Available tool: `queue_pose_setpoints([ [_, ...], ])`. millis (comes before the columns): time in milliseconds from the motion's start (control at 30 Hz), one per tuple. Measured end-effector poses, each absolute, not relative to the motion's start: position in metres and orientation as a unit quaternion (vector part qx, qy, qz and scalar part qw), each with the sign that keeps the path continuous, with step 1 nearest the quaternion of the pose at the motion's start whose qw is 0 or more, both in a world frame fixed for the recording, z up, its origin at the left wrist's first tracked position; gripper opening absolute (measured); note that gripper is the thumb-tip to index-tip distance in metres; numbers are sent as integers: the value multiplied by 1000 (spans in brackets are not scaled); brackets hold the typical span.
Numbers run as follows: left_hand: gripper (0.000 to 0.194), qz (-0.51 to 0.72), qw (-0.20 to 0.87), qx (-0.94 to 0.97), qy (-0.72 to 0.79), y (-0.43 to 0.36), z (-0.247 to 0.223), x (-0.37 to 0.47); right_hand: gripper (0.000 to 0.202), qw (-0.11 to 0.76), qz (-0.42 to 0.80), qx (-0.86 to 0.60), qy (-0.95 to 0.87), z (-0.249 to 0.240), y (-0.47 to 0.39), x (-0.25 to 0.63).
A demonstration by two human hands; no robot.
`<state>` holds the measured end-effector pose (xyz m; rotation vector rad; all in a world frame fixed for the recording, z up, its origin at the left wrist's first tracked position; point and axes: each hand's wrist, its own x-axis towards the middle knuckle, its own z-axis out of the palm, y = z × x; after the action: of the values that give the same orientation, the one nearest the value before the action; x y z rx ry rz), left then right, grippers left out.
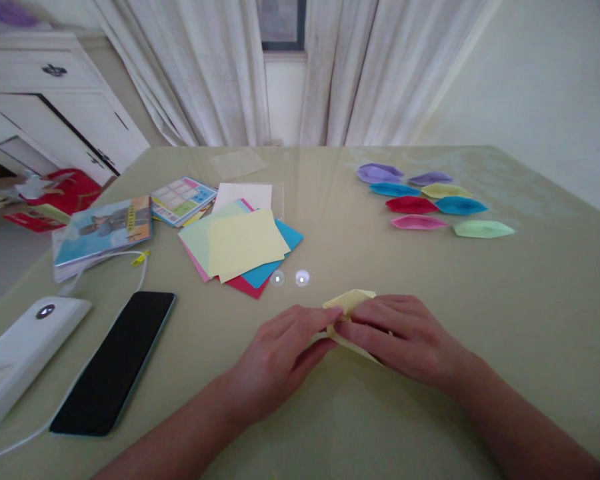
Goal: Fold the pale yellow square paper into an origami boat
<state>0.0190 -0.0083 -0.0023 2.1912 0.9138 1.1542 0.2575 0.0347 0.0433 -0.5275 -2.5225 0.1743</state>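
From my head camera, most of the yellow paper I am folding is hidden under my hands; only a folded corner shows above my fingers and a thin edge below them, so I cannot tell its full shape. It lies flat on the table, near the front edge, in the middle. My left hand rests palm down, its fingertips pinching the paper's left end, and my right hand lies over the paper and presses it down with the fingers bent; both hands are closed on the paper. Both forearms are cut off by the bottom of the frame. At the far right I count eight folded paper boats: two purple, two blue, one yellow, one red, one pink, one green, lying close together in rows. Left of centre is one loose stack of coloured sheets; how many sheets it holds I cannot tell, since they overlap. One black phone lies face up at the left, just beside one white box that is cut off by the frame edge. One booklet lies behind them, its cover too blurred to read. Two small bright spots of light sit on the tabletop.
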Motion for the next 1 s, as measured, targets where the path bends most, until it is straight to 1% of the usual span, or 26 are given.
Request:
queue_pose_setpoints([
  [200,48,422,243,807,333,-10,-4,19,16,281,69,-197,-937,40,34,257],
  [467,45,423,217,814,335,-10,-1,20,20,277,80,-191,-938,36,35,256],
  [700,48,421,222,808,348,-11,-2,19,22,279,121,-197,-932,38,36,254],
  [900,44,439,202,799,357,-9,0,19,22,316,169,-207,-910,39,37,255],
  [1000,44,450,205,787,368,-7,5,19,26,349,208,-223,-886,43,36,258],
])
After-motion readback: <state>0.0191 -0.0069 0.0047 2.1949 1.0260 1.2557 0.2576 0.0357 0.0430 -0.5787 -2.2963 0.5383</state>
